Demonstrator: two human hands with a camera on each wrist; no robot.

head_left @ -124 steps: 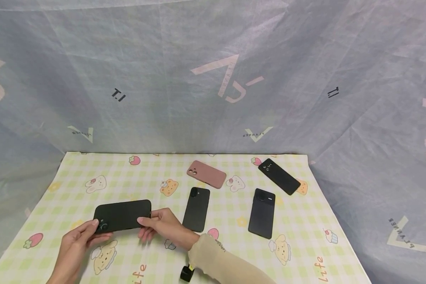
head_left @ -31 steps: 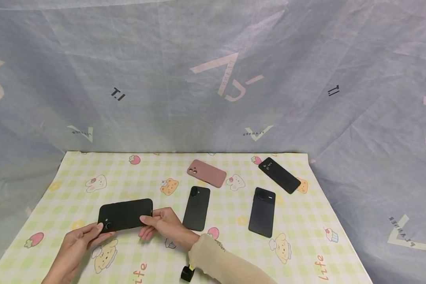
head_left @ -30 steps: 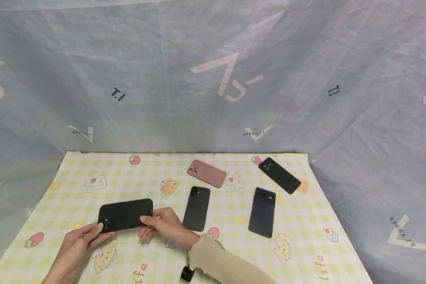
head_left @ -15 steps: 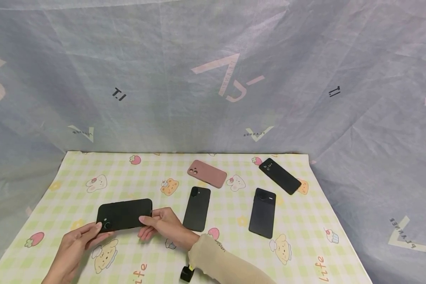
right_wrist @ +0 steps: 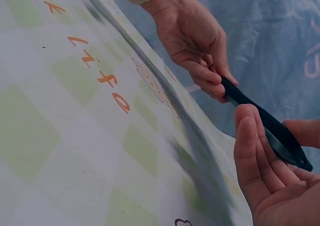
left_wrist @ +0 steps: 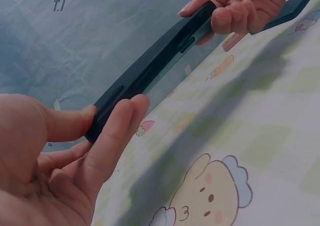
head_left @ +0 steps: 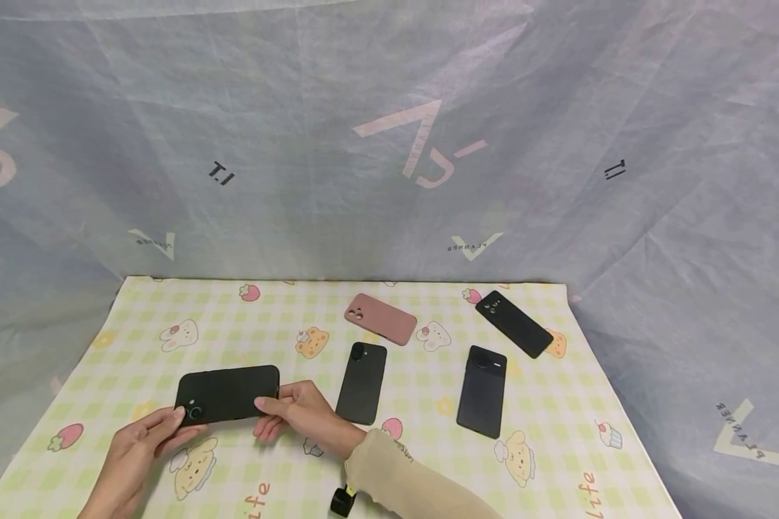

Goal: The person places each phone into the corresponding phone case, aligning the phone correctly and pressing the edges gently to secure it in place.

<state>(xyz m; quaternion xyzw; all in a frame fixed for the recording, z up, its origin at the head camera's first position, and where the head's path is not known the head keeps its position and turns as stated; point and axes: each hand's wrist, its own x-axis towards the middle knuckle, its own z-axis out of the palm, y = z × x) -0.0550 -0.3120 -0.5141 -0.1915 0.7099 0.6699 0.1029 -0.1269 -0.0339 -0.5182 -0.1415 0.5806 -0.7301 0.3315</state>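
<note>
- I see the dark phone case (head_left: pixel 227 394) held lengthwise between both hands, lifted clear of the checked tablecloth (head_left: pixel 136 339) at its near left part; the camera cut-out sits at the case's left end.
- My left hand (head_left: pixel 144 441) pinches that left end: in the left wrist view the thumb and a straight finger (left_wrist: pixel 116 131) close on the case's edge (left_wrist: pixel 150 71).
- My right hand (head_left: pixel 301 412) grips the opposite end, thumb on top and fingers curled under it; the right wrist view shows the case (right_wrist: pixel 270 131) edge-on between the two hands.
- The right arm wears a beige sleeve (head_left: pixel 409 483), with a small black and yellow device (head_left: pixel 341 499) at the wrist.
- Just right of the right hand lies a black case (head_left: pixel 361 383), flat on the cloth.
- Beyond it lies a pink case (head_left: pixel 381 318), angled, near the cloth's far edge.
- Further right lies another black case (head_left: pixel 482 391), and behind that a third black one (head_left: pixel 513 324) set diagonally.
- A grey-blue printed sheet (head_left: pixel 389 144) hangs behind and around the table.
</note>
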